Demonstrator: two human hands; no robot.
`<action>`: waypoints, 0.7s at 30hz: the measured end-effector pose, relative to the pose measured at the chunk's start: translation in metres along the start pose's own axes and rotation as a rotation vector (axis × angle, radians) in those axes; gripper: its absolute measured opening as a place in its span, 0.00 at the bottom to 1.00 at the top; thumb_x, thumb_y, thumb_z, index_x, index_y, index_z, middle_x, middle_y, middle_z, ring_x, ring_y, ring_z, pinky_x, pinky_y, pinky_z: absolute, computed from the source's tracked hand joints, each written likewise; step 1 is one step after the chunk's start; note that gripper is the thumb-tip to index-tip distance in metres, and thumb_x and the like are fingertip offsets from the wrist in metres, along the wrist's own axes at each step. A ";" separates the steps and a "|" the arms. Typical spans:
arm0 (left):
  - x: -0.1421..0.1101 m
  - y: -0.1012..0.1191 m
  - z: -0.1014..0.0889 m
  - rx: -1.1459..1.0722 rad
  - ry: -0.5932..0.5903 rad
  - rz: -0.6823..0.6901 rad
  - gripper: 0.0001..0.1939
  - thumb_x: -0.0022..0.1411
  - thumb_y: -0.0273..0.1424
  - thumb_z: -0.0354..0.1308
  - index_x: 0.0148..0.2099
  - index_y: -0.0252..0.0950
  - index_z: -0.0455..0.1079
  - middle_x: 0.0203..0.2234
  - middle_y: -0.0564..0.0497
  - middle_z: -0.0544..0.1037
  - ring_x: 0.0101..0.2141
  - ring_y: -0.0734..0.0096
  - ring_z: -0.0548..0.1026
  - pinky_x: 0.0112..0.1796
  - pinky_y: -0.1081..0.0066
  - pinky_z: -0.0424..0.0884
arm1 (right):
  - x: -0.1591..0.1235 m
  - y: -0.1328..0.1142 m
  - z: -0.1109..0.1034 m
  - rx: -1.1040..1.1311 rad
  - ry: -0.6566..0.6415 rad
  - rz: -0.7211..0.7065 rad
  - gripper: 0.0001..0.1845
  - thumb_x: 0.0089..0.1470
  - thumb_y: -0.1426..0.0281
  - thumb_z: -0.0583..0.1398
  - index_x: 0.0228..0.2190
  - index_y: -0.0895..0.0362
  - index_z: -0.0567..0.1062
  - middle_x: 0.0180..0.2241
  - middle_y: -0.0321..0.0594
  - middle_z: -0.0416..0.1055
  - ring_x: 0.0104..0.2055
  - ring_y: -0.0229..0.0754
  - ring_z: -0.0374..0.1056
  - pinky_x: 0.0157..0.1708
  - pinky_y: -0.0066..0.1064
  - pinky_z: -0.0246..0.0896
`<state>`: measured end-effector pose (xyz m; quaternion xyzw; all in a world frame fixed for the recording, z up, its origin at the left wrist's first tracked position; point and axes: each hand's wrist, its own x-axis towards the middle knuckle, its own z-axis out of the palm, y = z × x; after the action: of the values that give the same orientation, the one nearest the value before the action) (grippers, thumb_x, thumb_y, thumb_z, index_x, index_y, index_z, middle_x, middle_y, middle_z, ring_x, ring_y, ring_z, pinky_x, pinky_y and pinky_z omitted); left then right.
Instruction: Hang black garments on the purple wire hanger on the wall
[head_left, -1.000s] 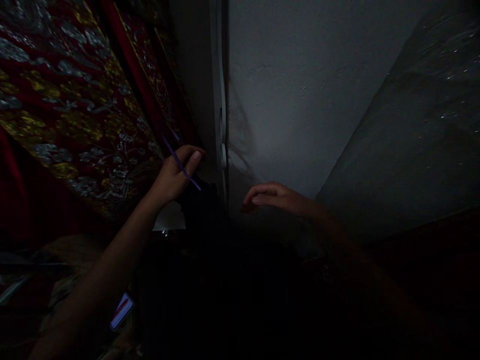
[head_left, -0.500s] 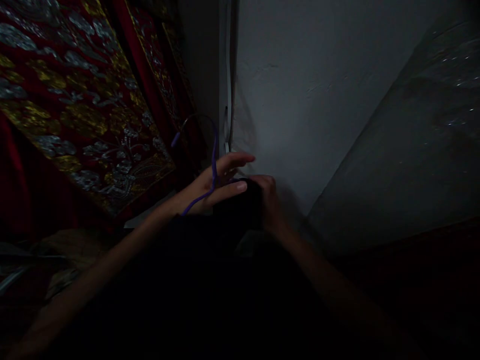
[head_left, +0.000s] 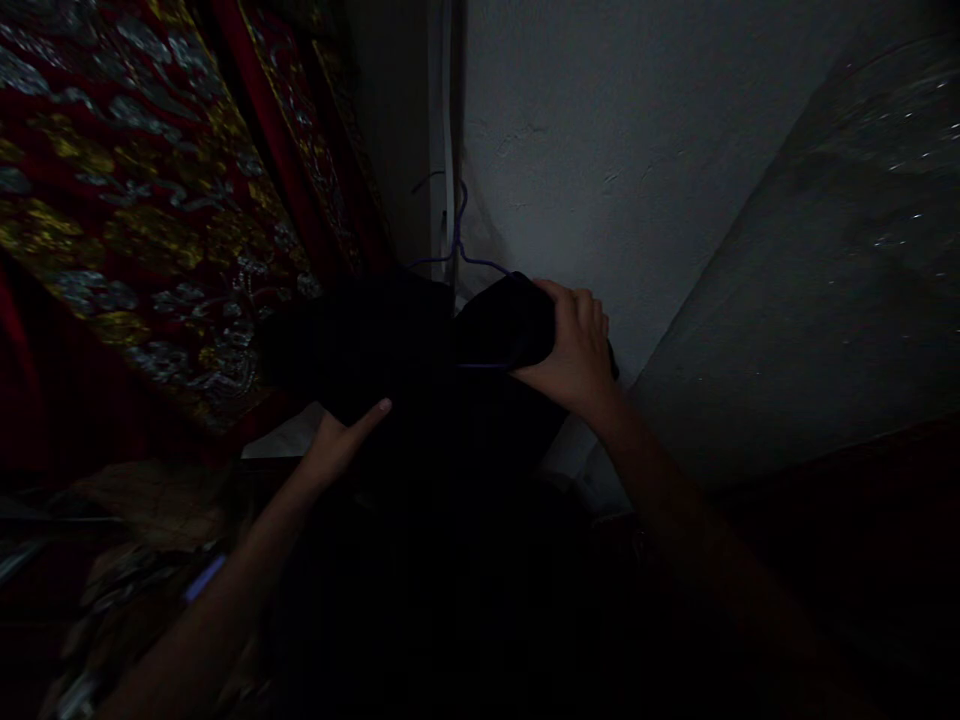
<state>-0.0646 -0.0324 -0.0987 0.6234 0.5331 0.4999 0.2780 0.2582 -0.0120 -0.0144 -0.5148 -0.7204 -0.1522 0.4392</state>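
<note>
Black garment [head_left: 420, 360] on purple hanger [head_left: 460, 242], near side of the wall [head_left: 600, 180]; likely soft, light, best held at the shoulders. My right hand [head_left: 576, 350] grips its right shoulder, left hand [head_left: 335, 450] clasps its left edge, fingers hidden.

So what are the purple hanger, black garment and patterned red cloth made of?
Purple hanger: probably coated wire, being thin and bent into a hook. Black garment: seemingly soft, matte fabric, since it drapes without shine; fibre unclear. Patterned red cloth: fabric, its gold and silver motifs glinting like metallic thread or sequins.
</note>
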 end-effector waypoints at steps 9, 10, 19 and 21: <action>-0.053 -0.039 0.053 -0.389 -0.014 -0.279 0.39 0.59 0.46 0.67 0.68 0.42 0.60 0.64 0.42 0.69 0.64 0.49 0.67 0.62 0.50 0.67 | -0.088 -0.026 0.049 0.429 0.145 0.389 0.18 0.56 0.55 0.62 0.43 0.53 0.71 0.43 0.45 0.73 0.47 0.51 0.69 0.50 0.45 0.64; -0.057 -0.041 0.054 -0.397 -0.021 -0.292 0.39 0.59 0.46 0.67 0.68 0.43 0.60 0.65 0.42 0.69 0.65 0.49 0.66 0.63 0.50 0.67 | -0.099 -0.032 0.067 0.478 0.058 0.512 0.16 0.56 0.53 0.61 0.36 0.53 0.70 0.35 0.42 0.72 0.39 0.48 0.70 0.43 0.40 0.66; -0.075 -0.045 0.047 -0.089 0.285 -0.170 0.36 0.62 0.49 0.62 0.66 0.42 0.59 0.61 0.41 0.72 0.63 0.46 0.68 0.61 0.48 0.68 | -0.165 -0.052 0.134 0.633 -0.485 0.881 0.23 0.57 0.60 0.56 0.14 0.53 0.65 0.15 0.36 0.62 0.21 0.40 0.62 0.26 0.32 0.53; -0.083 -0.052 0.055 0.116 0.544 0.025 0.40 0.62 0.47 0.63 0.69 0.42 0.51 0.66 0.39 0.63 0.66 0.47 0.62 0.64 0.47 0.62 | -0.176 -0.054 0.126 0.721 -0.512 0.890 0.26 0.59 0.56 0.53 0.14 0.54 0.69 0.13 0.35 0.60 0.19 0.38 0.60 0.25 0.31 0.53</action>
<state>-0.0280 -0.0862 -0.1903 0.4877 0.6081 0.6210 0.0823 0.1659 -0.0575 -0.2123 -0.6048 -0.5256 0.4259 0.4202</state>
